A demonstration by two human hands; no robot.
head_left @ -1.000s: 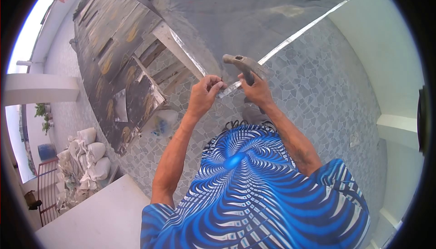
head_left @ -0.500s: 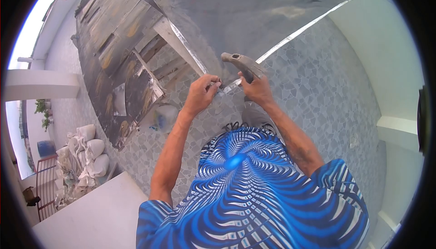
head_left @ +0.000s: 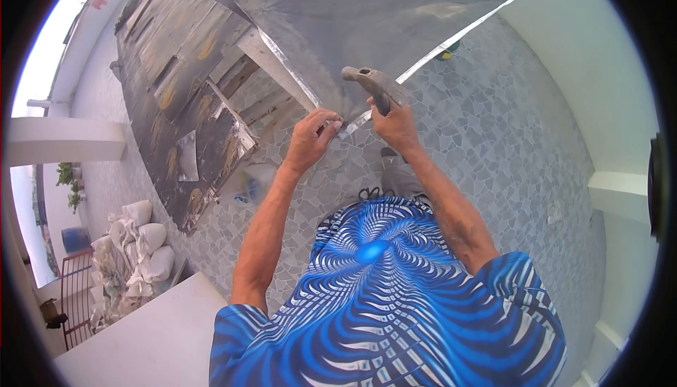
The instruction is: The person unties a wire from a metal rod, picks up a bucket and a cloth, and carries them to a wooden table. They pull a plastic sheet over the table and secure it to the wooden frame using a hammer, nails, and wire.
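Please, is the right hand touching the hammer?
Touching: the head view shows the right hand closed around the handle of the hammer, its head above the fist.

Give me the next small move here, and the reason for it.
Probably bring the hammer slowly toward the left fingertips to line it up, without striking. The right hand grips it with its head raised, off the dark panel's near corner, while the left hand has its fingertips at that corner, exposed; whatever they pinch is too small to tell.
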